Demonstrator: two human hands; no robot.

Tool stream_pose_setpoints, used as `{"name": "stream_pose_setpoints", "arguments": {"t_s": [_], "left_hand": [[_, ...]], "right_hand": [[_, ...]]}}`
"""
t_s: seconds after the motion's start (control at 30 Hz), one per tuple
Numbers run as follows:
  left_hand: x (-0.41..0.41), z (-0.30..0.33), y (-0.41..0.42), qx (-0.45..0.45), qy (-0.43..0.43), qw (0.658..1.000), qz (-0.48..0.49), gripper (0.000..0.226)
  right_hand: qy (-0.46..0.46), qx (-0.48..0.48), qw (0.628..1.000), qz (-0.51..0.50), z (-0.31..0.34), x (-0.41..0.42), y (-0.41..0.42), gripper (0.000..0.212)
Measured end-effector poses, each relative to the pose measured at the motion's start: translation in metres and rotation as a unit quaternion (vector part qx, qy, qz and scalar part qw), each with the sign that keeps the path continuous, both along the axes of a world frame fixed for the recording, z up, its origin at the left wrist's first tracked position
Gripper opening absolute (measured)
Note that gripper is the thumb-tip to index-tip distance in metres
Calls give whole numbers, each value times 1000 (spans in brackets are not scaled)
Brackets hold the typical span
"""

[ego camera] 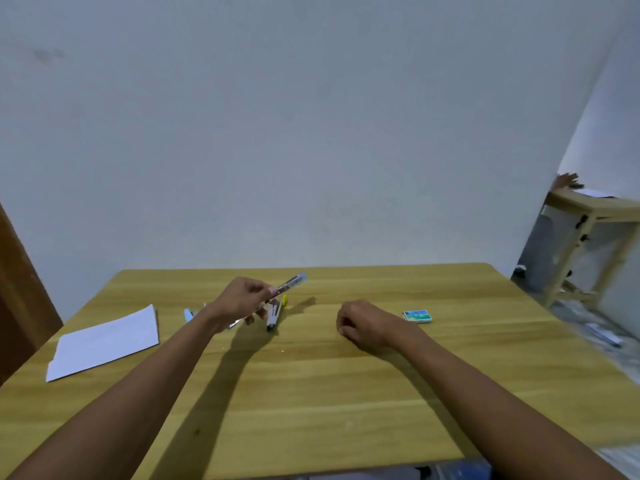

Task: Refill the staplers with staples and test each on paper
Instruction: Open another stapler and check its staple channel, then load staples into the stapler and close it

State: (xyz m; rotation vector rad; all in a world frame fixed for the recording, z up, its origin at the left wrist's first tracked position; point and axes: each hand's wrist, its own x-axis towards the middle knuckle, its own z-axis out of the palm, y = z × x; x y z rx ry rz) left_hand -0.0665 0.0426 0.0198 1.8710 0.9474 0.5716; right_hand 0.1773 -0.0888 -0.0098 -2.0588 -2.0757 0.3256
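My left hand (242,301) grips a light blue stapler (289,284) and holds it tilted above the wooden table (311,393), its metal channel pointing up and right. A white and yellow stapler (274,315) lies on the table just below that hand. Another light blue stapler (188,315) lies to the left, partly hidden by my left wrist. My right hand (363,327) rests on the table with its fingers curled; whether it pinches anything is hidden. A small green box of staples (418,315) sits just right of it. White paper (107,341) lies at the table's left.
A plain wall stands behind the table's far edge. A brown door edge (20,306) is at the left. At the right stands another wooden table (595,209) with another person's hand (568,180) on it.
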Motion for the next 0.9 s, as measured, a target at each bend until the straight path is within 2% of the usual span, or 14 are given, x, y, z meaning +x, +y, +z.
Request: {"name": "stream_pose_setpoints", "arguments": {"t_s": [0.17,0.23,0.3,0.37,0.43,0.53,0.63,0.7,0.8,0.9], "left_hand": [[33,1,-19,18,7,999,-49,26],[44,-1,-25,19,-1,997,-69,22],[53,-2,-27,32,1,995,-99,20],[61,-4,-30,47,11,991,-124,21],[69,-5,-34,61,13,988,-138,24],[78,-10,-35,78,-10,985,-155,19],[83,-18,-36,91,-28,982,-161,14],[86,-27,-33,122,3,980,-158,12],[91,-38,-30,165,44,977,-128,16],[93,-43,-34,190,60,975,-98,15]], "right_hand": [[3,-77,997,-26,16,31,-18,17],[26,-33,998,-47,21,38,-19,18],[139,69,983,-100,23,40,-16,18],[289,116,939,-147,26,37,-12,22],[380,94,905,-168,25,34,-6,22],[461,56,865,-191,23,30,-1,13],[468,53,851,-231,16,31,3,10],[452,52,857,-244,12,32,5,11],[398,50,882,-249,7,31,4,10],[299,67,920,-242,10,37,1,15]]}}
